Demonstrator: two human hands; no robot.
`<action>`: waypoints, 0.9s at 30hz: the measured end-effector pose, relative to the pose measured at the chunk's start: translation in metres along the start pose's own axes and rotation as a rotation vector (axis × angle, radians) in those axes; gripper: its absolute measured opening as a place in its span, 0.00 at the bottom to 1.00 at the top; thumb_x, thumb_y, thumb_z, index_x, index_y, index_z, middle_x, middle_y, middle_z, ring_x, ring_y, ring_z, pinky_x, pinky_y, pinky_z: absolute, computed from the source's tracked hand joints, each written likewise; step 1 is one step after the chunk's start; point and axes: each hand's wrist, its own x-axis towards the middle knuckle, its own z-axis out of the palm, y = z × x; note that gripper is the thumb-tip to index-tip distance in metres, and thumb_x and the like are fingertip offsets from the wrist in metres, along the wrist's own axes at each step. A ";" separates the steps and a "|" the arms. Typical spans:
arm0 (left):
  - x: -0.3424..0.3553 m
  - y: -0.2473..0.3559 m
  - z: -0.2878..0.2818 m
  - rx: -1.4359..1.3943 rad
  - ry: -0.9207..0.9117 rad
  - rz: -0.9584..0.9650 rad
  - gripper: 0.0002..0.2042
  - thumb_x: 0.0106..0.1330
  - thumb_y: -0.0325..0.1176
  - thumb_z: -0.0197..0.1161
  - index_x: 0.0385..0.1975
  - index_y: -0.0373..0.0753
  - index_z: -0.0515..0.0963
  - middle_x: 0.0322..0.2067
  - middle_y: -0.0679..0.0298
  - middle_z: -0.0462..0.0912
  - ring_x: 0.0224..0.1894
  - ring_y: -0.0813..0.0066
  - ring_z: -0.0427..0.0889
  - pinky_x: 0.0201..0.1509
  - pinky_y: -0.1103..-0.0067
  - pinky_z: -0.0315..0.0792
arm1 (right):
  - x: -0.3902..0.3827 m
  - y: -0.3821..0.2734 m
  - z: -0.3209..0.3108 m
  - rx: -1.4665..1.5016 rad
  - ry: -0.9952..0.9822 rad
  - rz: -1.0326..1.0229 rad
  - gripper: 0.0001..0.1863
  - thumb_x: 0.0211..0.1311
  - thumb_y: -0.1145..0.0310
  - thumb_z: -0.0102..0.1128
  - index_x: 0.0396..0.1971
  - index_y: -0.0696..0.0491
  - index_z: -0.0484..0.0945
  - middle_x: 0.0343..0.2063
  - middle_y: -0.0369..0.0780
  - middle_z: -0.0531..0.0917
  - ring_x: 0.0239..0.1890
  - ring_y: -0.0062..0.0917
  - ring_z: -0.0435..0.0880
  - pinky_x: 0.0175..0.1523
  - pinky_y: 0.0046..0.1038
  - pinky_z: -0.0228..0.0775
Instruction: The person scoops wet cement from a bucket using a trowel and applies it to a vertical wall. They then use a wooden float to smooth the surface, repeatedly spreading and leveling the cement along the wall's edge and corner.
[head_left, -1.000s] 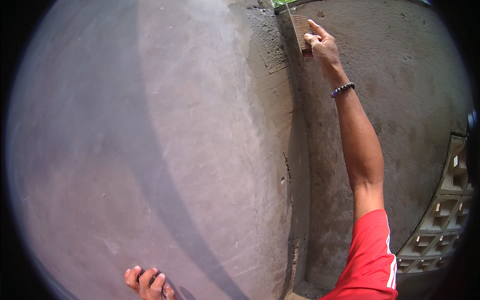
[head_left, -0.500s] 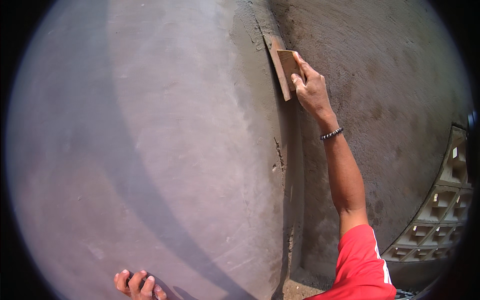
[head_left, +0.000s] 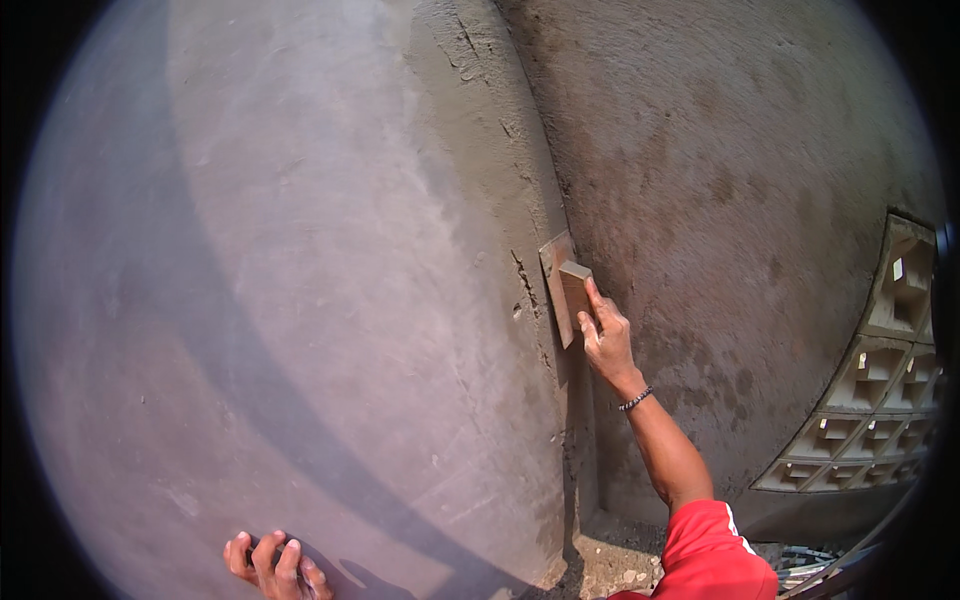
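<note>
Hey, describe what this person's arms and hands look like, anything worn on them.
Both hands are bare, no gloves. The right hand has a dark beaded bracelet at the wrist, a bare forearm, and a short red sleeve with a white stripe at the upper arm. Only the left hand shows, nothing worn.

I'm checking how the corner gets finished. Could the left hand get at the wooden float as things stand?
Probably not easily: the left hand lies flat on the smooth wall face low down, while the wooden float sits higher up at the corner, gripped by the right hand.
</note>
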 end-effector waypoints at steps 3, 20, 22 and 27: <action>-0.004 -0.001 0.004 -0.016 0.009 -0.017 0.12 0.59 0.39 0.55 0.36 0.41 0.80 0.41 0.59 0.82 0.55 0.50 0.71 0.59 0.55 0.62 | -0.057 0.032 0.006 0.006 0.042 -0.019 0.31 0.60 0.79 0.59 0.64 0.49 0.67 0.41 0.51 0.80 0.42 0.43 0.81 0.47 0.34 0.73; -0.005 -0.005 -0.001 -0.065 0.022 -0.026 0.12 0.62 0.39 0.56 0.38 0.41 0.82 0.42 0.61 0.83 0.56 0.52 0.73 0.60 0.54 0.64 | 0.229 -0.124 -0.051 0.527 0.128 -0.112 0.29 0.68 0.72 0.51 0.69 0.48 0.59 0.45 0.42 0.79 0.41 0.20 0.81 0.39 0.24 0.82; -0.011 -0.007 0.001 -0.046 0.028 -0.028 0.12 0.62 0.39 0.56 0.38 0.41 0.82 0.42 0.61 0.83 0.56 0.52 0.73 0.60 0.54 0.64 | 0.281 -0.149 -0.046 0.575 0.098 -0.109 0.29 0.68 0.72 0.51 0.69 0.48 0.60 0.44 0.42 0.79 0.40 0.20 0.81 0.39 0.24 0.82; -0.009 -0.005 0.001 -0.066 0.021 -0.038 0.12 0.62 0.38 0.55 0.37 0.40 0.82 0.42 0.60 0.83 0.56 0.54 0.73 0.61 0.55 0.63 | 0.348 -0.178 -0.037 0.451 0.143 -0.116 0.28 0.68 0.72 0.52 0.68 0.48 0.61 0.38 0.37 0.80 0.35 0.17 0.80 0.36 0.22 0.80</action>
